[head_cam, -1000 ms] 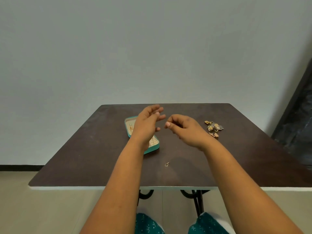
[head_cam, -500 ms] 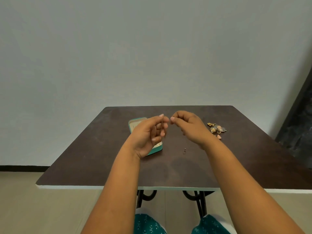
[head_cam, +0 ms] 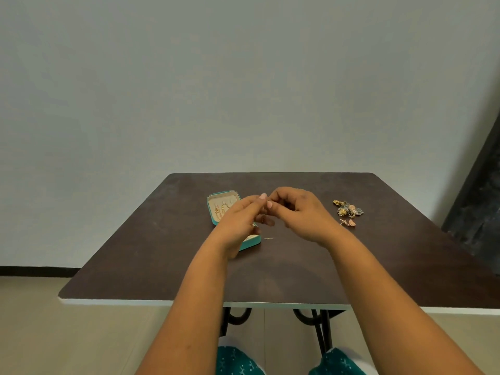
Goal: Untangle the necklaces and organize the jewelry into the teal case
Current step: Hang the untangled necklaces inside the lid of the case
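**Progress check: case partly filled, loose jewelry outstanding**

The teal case (head_cam: pixel 216 201) lay open on the dark surface (head_cam: pixel 140 239), left of centre. Its pale lining already held a few gold pieces in the far half; the near half was hidden behind the left hand (head_cam: pixel 240 223), so its contents could not be read.

Both hands met above the surface just right of the case, fingertips together. The left grip and the right hand's (head_cam: pixel 300 212) grip were each closed in a pinch, apparently on a fine chain too thin to resolve. A small gold pendant or clasp (head_cam: pixel 268 238) showed just below the hands, beside the case's near right corner; resting or hanging, not determinable.

A cluster of gold and blue-grey jewelry (head_cam: pixel 348 209) sat on the surface well to the right, with a small pink earring (head_cam: pixel 350 222) just nearer.

Judgement: sorting roughly midway. The chain was not yet stowed, and the right-hand cluster remained to be moved.
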